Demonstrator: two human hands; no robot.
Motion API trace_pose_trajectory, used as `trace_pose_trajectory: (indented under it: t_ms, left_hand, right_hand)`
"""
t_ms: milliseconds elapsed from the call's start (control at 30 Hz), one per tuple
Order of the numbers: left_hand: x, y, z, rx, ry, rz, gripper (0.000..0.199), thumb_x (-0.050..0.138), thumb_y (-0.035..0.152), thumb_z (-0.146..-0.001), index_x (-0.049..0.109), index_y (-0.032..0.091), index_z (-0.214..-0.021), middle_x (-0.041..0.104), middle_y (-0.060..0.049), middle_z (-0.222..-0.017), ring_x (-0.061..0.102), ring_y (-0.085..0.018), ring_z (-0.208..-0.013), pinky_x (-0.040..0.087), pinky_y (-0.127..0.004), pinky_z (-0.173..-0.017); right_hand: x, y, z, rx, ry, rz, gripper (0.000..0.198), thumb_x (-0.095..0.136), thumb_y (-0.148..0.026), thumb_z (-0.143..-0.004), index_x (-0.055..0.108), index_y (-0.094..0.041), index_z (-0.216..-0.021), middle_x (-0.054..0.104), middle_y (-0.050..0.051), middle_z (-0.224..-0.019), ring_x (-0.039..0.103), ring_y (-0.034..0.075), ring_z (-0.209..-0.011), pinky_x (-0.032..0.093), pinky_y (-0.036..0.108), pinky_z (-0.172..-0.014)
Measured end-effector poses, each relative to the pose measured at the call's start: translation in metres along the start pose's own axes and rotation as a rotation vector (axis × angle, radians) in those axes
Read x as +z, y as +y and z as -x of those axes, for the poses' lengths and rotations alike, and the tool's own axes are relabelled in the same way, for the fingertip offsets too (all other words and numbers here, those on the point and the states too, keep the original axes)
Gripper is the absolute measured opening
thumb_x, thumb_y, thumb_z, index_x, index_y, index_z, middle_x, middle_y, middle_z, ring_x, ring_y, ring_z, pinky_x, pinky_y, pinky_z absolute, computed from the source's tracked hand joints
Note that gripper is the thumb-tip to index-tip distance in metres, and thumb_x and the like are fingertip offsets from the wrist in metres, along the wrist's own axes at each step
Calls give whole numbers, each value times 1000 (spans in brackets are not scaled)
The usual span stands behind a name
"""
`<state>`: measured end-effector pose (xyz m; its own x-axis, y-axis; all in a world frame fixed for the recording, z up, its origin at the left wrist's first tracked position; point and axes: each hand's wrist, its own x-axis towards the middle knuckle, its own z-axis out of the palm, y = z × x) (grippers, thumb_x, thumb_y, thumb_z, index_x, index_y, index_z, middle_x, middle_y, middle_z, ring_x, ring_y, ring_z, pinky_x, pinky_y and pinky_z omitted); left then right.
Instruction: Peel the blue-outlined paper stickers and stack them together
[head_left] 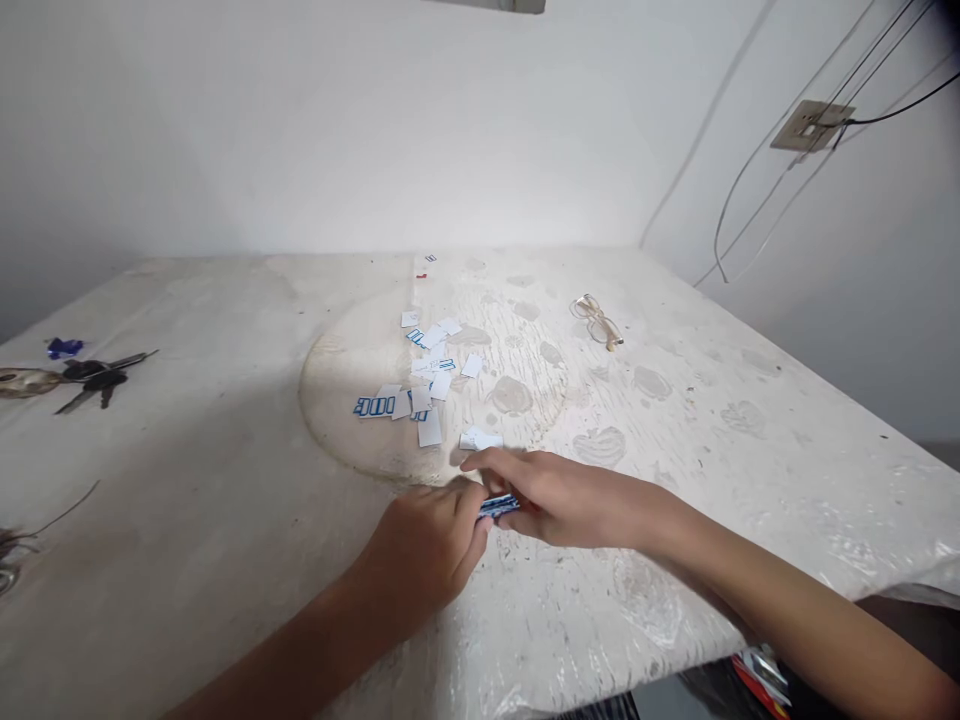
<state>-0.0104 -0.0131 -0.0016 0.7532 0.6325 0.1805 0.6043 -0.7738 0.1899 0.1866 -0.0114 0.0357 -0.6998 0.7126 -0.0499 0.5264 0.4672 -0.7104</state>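
Note:
Between my two hands is a small stack of blue-and-white paper pieces (498,507), held just above the near part of the table. My left hand (439,530) pinches its left end with thumb and fingers. From the right, my right hand (544,495) grips the other end, its index finger stretched out over the top. Just beyond my fingers lies a white paper piece (481,440). Farther off, several loose white pieces (430,428) are scattered and partly overlapping. Some of them carry blue outlined marks (375,406).
Keys (101,378) and a blue object (64,348) lie at the left. Eyeglasses (598,322) rest at the back right. A plastic cover with printed fruit shapes lies over the table (675,440). Cables hang from a wall socket (812,126).

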Motion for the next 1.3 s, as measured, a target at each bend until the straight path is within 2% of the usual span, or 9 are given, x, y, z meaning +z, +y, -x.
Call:
trace_pose_trajectory:
  t_ms: [100, 200, 333, 467, 767, 900, 1000, 1133, 1300]
  left_hand:
    - [3, 1, -1, 44, 66, -81, 17, 35, 14, -84, 51, 15, -76, 57, -2, -61, 53, -15, -51, 35, -26, -47]
    - [2, 2, -3, 63, 85, -141, 18, 36, 15, -84, 52, 15, -76, 56, -2, -59, 53, -14, -50, 34, -26, -45]
    - [2, 2, -4, 67, 71, -193, 18, 37, 18, -84, 52, 15, -74, 55, -2, -57, 52, -15, -48, 34, -26, -43]
    - [5, 1, -4, 84, 117, -228, 17, 38, 19, -84, 53, 15, -76, 56, -2, -57, 53, -14, -48, 35, -25, -44]
    - [6, -2, -4, 86, 121, -171, 18, 37, 18, -84, 53, 14, -78, 56, -2, -59, 53, -15, -48, 33, -27, -43]
    - [6, -3, -2, 73, 101, -92, 18, 36, 19, -85, 52, 15, -76, 54, -1, -57, 50, -13, -48, 31, -26, -44]
    - [5, -6, -1, 42, 82, -34, 17, 37, 21, -85, 51, 15, -77, 55, -1, -58, 50, -13, -48, 30, -26, -45]
    - [-3, -12, -1, -45, -36, 129, 18, 44, 31, -84, 47, 17, -73, 53, 2, -55, 45, -11, -46, 28, -25, -45]
    - [-13, -14, -3, -101, -148, 248, 17, 56, 30, -76, 46, 18, -72, 45, 7, -52, 41, -9, -46, 25, -23, -45]
  right_hand:
    - [-16, 1, 3, 72, 49, -84, 40, 52, -28, -86, 41, -18, -123, 53, 3, -86, 48, 10, -64, 40, 22, -54]
    - [-23, 7, 1, 113, 259, -51, 23, 41, -27, -92, 52, -16, -109, 55, 5, -88, 53, 13, -73, 44, 24, -60]
    - [-4, 19, -14, 35, 368, 220, 24, 46, -22, -88, 54, -16, -110, 54, 10, -105, 50, 20, -98, 44, 36, -83]
    - [19, 22, -27, 21, 439, 353, 37, 50, -29, -87, 47, -16, -122, 55, 11, -103, 49, 24, -96, 44, 42, -83]
    - [9, 26, -23, -172, 312, 242, 39, 45, -16, -89, 44, -18, -128, 60, 8, -101, 51, 19, -98, 43, 36, -86]
    - [6, 28, -22, -94, 360, 211, 37, 37, -15, -91, 48, -17, -126, 61, 8, -91, 55, 17, -83, 46, 33, -75]
    - [-3, 23, -16, 14, 416, -13, 32, 43, -19, -89, 53, -17, -119, 63, 6, -90, 57, 14, -72, 48, 29, -65]
    - [-17, 7, -5, 51, 182, -309, 14, 52, -21, -85, 63, -16, -94, 65, 3, -83, 59, 12, -71, 47, 25, -60]
    - [-6, -10, 1, -44, 102, -8, 18, 48, -9, -86, 62, -18, -90, 59, 3, -88, 56, 12, -74, 45, 25, -61]
